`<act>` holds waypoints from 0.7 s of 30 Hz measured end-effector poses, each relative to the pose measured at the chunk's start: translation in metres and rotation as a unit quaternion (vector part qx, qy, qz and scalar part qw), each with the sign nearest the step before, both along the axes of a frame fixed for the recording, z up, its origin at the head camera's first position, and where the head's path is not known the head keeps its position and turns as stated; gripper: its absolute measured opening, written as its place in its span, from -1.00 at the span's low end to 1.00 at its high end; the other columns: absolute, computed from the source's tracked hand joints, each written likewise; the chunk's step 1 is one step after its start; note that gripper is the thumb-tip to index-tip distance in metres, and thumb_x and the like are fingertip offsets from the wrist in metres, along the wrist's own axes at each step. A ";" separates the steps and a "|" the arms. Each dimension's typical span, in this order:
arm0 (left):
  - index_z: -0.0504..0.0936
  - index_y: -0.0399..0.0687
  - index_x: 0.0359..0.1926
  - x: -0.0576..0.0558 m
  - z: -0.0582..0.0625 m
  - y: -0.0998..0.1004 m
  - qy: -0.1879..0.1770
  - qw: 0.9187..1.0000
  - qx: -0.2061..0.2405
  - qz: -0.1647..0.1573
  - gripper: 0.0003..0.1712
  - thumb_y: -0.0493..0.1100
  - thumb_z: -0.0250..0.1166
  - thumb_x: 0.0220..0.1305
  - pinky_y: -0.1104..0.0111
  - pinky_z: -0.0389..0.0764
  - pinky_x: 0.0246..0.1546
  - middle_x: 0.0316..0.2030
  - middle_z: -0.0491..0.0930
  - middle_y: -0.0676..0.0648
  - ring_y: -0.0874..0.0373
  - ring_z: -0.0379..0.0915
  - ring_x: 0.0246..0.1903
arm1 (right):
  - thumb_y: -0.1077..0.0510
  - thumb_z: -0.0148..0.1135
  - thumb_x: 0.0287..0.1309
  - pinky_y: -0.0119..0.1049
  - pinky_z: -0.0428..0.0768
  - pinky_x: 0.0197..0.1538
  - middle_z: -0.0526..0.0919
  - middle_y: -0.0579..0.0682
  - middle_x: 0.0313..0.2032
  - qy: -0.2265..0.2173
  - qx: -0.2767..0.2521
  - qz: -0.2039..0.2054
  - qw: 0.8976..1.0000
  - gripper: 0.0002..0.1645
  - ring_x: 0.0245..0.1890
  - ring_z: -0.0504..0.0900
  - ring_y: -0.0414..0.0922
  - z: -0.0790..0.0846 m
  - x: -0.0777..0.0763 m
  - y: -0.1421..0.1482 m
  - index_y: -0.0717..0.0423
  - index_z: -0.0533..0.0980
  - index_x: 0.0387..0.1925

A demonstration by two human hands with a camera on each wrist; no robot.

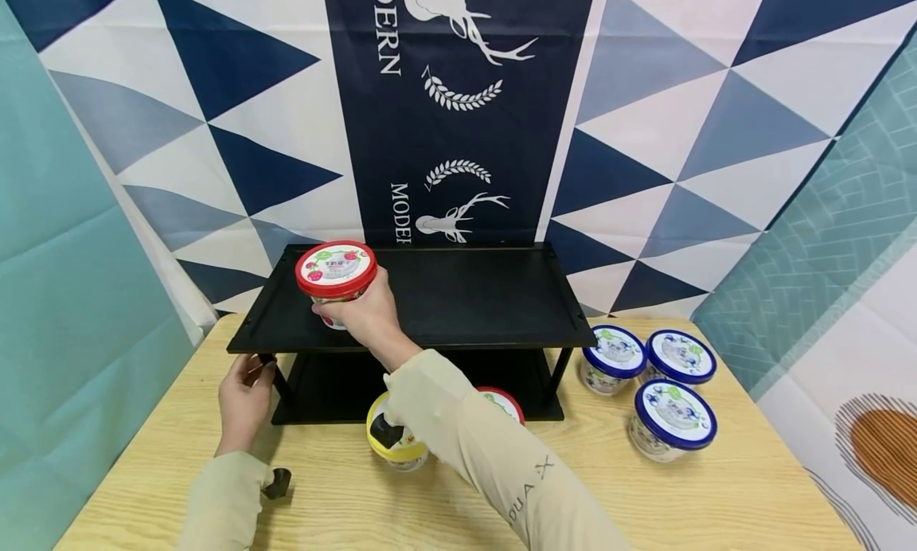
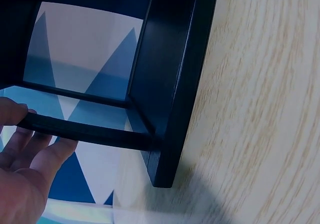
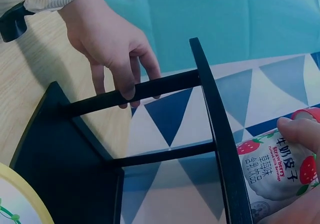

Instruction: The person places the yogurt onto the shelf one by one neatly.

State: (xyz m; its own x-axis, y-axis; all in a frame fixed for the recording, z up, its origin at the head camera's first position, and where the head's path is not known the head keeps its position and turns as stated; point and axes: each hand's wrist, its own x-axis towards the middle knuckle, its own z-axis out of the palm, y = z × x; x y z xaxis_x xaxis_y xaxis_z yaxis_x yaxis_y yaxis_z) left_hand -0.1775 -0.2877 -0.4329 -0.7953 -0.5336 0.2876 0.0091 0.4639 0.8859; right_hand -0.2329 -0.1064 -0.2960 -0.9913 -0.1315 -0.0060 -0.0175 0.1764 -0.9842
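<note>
My right hand (image 1: 372, 312) grips a strawberry milk beverage cup (image 1: 335, 266) with a red lid around its side. The cup is upright at the left end of a black two-tier rack's top board (image 1: 473, 296). In the right wrist view, the cup's printed strawberry label (image 3: 272, 166) stands close against the board. My left hand (image 1: 245, 400) holds the rack's front left post (image 2: 100, 135), thumb on one side and fingers on the other, just below the top board.
In front of the rack, a yellow-lidded cup (image 1: 410, 455) and another red-lidded cup (image 1: 504, 401) are partly hidden by my right sleeve. Several blue-lidded cups (image 1: 677, 414) stand on the wooden table (image 1: 344, 487) to the right. A patterned cloth (image 1: 458, 137) hangs behind.
</note>
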 end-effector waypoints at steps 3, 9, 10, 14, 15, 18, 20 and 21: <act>0.50 -0.16 0.09 0.000 0.000 -0.001 -0.002 1.000 -0.005 0.002 -0.67 -0.30 0.09 0.32 0.88 0.33 -0.23 -0.06 0.57 -0.26 0.69 0.28 -0.29 | 0.14 0.57 -0.29 -0.13 0.50 0.20 0.37 -0.05 0.20 0.000 0.004 0.001 1.000 0.16 0.16 0.37 -0.09 0.001 0.000 0.000 -0.06 0.07 0.32; 0.50 -0.17 0.10 0.001 0.000 0.001 -0.005 1.000 -0.001 0.002 -0.65 -0.30 0.09 0.30 0.89 0.32 -0.25 -0.06 0.57 -0.27 0.56 0.34 -0.26 | 0.11 0.57 -0.30 -0.10 0.51 0.19 0.36 -0.07 0.21 -0.006 0.004 0.002 1.000 0.19 0.16 0.36 -0.09 0.001 0.001 0.004 -0.08 0.05 0.34; 0.50 -0.17 0.10 0.001 -0.001 0.002 -0.004 1.000 0.001 0.001 -0.64 -0.31 0.09 0.29 0.89 0.33 -0.26 -0.06 0.57 -0.27 0.57 0.34 -0.26 | 0.10 0.57 -0.29 -0.10 0.51 0.19 0.35 -0.08 0.22 -0.007 0.005 0.003 1.000 0.19 0.16 0.36 -0.10 0.000 0.002 0.005 -0.09 0.05 0.35; 0.50 -0.18 0.10 0.002 -0.001 0.003 -0.002 1.000 0.002 0.000 -0.65 -0.31 0.09 0.29 0.90 0.33 -0.26 -0.06 0.57 -0.27 0.71 0.29 -0.31 | 0.08 0.58 -0.29 -0.12 0.50 0.20 0.36 -0.08 0.22 -0.003 0.003 0.011 1.000 0.19 0.16 0.36 -0.12 0.000 0.002 0.012 -0.10 0.07 0.35; 0.50 -0.17 0.10 0.003 -0.002 0.002 -0.002 1.000 0.000 -0.001 -0.65 -0.31 0.08 0.30 0.90 0.32 -0.26 -0.05 0.57 -0.25 0.73 0.27 -0.32 | 0.09 0.57 -0.28 -0.13 0.50 0.20 0.36 -0.08 0.22 0.000 0.002 0.015 1.000 0.18 0.16 0.37 -0.12 0.000 0.002 0.013 -0.09 0.07 0.35; 0.50 -0.17 0.10 0.003 -0.001 0.002 -0.002 1.000 -0.001 0.003 -0.66 -0.30 0.07 0.31 0.90 0.32 -0.25 -0.06 0.56 -0.25 0.78 0.25 -0.33 | 0.11 0.55 -0.24 -0.16 0.51 0.21 0.36 -0.07 0.21 0.008 -0.005 0.027 1.000 0.12 0.16 0.37 -0.12 0.003 0.003 0.020 -0.08 0.10 0.34; 0.49 -0.16 0.10 0.003 0.001 0.002 -0.005 1.000 -0.001 0.004 -0.66 -0.30 0.07 0.32 0.91 0.31 -0.25 -0.06 0.56 -0.24 0.78 0.25 -0.34 | 0.11 0.54 -0.22 -0.18 0.51 0.20 0.37 -0.06 0.20 0.012 -0.002 0.033 0.999 0.09 0.15 0.37 -0.13 0.005 0.003 0.024 -0.07 0.12 0.33; 0.49 -0.15 0.11 0.003 0.001 0.002 -0.005 1.000 -0.001 0.004 -0.65 -0.30 0.07 0.32 0.91 0.31 -0.25 -0.05 0.56 -0.24 0.77 0.25 -0.34 | 0.09 0.53 -0.21 -0.19 0.51 0.20 0.37 -0.05 0.20 0.014 0.002 0.035 0.999 0.08 0.15 0.37 -0.13 0.006 0.003 0.026 -0.07 0.13 0.33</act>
